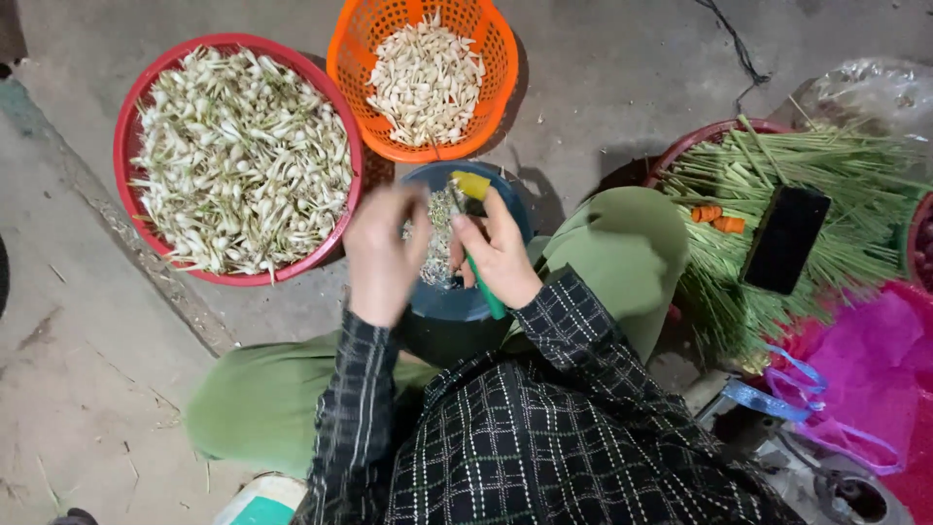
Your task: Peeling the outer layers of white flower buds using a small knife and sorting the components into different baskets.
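Flower buds fill the big red basket (131,146); cleaned ones sit in the orange basket (496,58). Over the blue bowl (457,301), the left hand (381,255) pinches something blurry, and the right hand (498,255) grips a green-handled peeler (473,209). Trimming looks underway; next needs careful fingers.
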